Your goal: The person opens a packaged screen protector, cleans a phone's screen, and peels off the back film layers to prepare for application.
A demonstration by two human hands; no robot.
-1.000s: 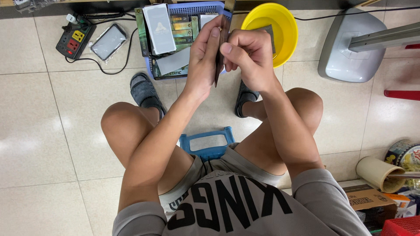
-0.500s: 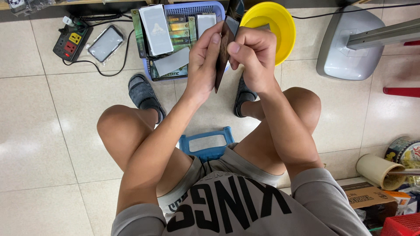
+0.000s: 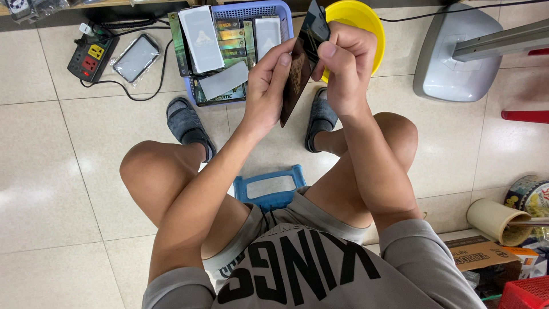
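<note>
Pinching dark flat packet (image 3: 297,68), both hands

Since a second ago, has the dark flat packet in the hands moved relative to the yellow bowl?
Yes. The dark flat packet has risen toward the frame's top; its upper corner now reaches beside the yellow bowl rim.

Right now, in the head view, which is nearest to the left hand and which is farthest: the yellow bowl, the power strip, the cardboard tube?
1. Yellow bowl: just past the left hand, up and to its right, partly behind the right hand.
2. Power strip: far to the left, by the top edge.
3. Cardboard tube: farthest, low at the right edge.
</note>
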